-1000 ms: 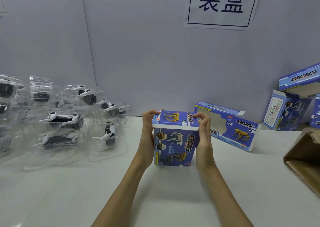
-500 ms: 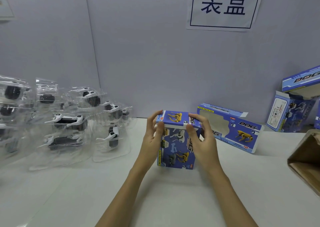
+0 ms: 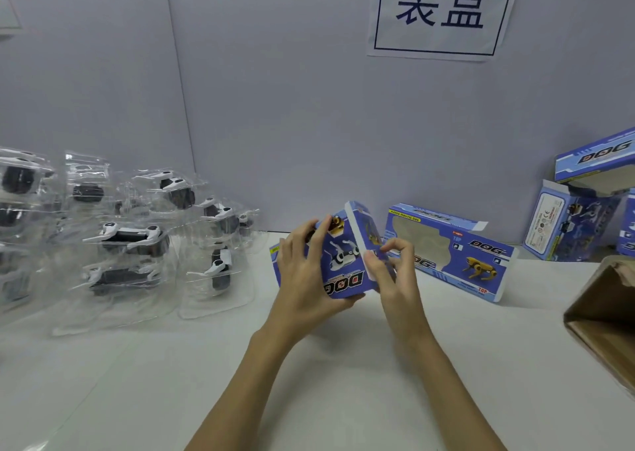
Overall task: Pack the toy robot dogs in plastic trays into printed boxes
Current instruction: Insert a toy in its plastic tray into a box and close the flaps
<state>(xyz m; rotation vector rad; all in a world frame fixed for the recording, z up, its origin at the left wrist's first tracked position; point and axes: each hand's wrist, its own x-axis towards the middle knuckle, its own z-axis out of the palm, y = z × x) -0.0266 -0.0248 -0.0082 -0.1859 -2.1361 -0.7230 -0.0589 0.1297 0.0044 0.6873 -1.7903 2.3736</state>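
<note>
Printed box (image 3: 343, 261) tilted between left hand (image 3: 302, 279) and right-hand fingers (image 3: 381, 272).

Blue printed box (image 3: 343, 261) tilted, held off table just left of windowed box (image 3: 450, 251), "DOG" print upside down, white dog picture on facing panel; windowed box lies flat, yellow dog print, window empty; toy dogs in clear trays (image 3: 127, 244) clustered well left of windowed box; more blue boxes (image 3: 577, 217) to its right.
</note>
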